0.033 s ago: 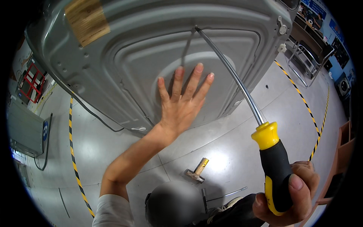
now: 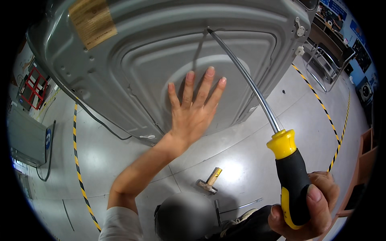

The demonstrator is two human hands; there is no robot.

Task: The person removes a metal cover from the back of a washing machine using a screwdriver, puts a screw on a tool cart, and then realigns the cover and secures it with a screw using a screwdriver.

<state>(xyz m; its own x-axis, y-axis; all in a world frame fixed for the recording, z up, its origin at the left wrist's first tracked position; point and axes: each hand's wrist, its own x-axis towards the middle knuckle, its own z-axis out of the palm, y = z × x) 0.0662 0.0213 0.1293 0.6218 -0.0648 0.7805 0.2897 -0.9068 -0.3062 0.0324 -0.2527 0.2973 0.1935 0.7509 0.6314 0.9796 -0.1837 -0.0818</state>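
A large grey metal panel (image 2: pixel 157 56) with pressed ridges stands before me, the back of what looks like an appliance. My left hand (image 2: pixel 193 108) lies flat on its middle, fingers spread, holding nothing. In my right hand (image 2: pixel 321 201), at the lower right, is a long screwdriver (image 2: pixel 257 90) with a black and yellow handle. Fingers and thumb close round the lower part of that handle. Its steel shaft slants up and left, and the tip meets the panel near a small hole or screw at the top; the exact fit is too small to tell.
On the floor lie a hammer (image 2: pixel 209 181) and a T-shaped metal tool (image 2: pixel 237 207), beside a blurred round grey shape (image 2: pixel 185 217). A dark cable (image 2: pixel 100 120) trails at the panel's left edge. Yellow-black floor tape (image 2: pixel 78 160), a grey cabinet (image 2: pixel 30 134) and a chair (image 2: pixel 325 64) stand around.
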